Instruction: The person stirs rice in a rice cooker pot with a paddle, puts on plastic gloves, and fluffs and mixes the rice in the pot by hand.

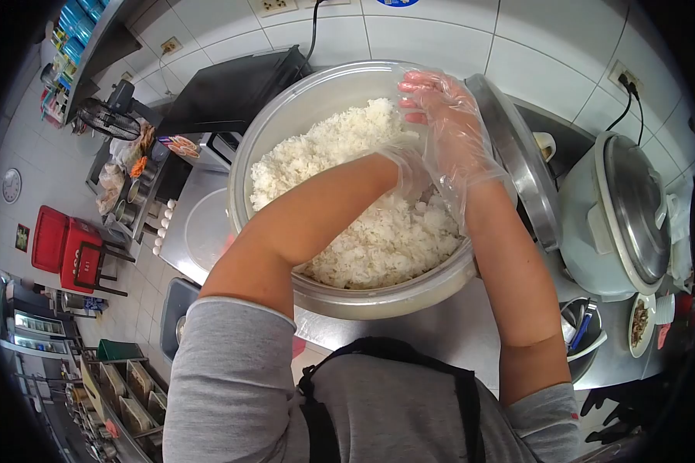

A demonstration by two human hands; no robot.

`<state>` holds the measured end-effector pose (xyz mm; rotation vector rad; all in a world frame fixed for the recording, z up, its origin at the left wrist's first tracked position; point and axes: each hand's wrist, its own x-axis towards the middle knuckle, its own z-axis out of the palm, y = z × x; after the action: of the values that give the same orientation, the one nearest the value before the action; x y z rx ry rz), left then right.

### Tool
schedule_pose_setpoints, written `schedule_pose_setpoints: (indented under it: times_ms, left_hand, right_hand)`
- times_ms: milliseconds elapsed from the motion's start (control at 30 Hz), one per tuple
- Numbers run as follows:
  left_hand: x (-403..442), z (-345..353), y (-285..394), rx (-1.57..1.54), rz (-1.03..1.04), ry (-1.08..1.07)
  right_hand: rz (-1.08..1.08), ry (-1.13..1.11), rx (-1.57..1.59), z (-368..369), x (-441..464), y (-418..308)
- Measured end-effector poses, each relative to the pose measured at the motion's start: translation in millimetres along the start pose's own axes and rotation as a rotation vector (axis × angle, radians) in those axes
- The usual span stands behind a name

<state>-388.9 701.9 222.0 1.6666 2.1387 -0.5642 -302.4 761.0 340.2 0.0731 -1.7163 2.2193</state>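
Head view; white rice [386, 247], loosely clumped

Head camera: above the grey shirt [401, 409] at 6 o'clock, facing forward and down
Rice pot [363, 305]: close beneath
Tiled wall [432, 38]: beyond, at 12 o'clock
Wall clock [11, 186]: far off, 9 o'clock

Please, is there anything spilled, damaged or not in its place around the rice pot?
I see no spill or damage. Only the metal lid looks askew: it stands tilted beside the rice pot, not flat.
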Motion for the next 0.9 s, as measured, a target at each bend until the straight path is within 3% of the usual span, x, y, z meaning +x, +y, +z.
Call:
schedule_pose_setpoints:
  times_ms: [700,900]
  left_hand:
    - [9.9,25.6,-40.4,0.04,0.158,-0.072]
    - [-34.2,28.4,-39.7,0.023,0.057,-0.017]
  right_hand:
    - [0.03,-0.027,-0.149,-9.3,9.4,25.1]
    - [-0.002,-0.042,-0.224,-8.8,13.3,37.1]
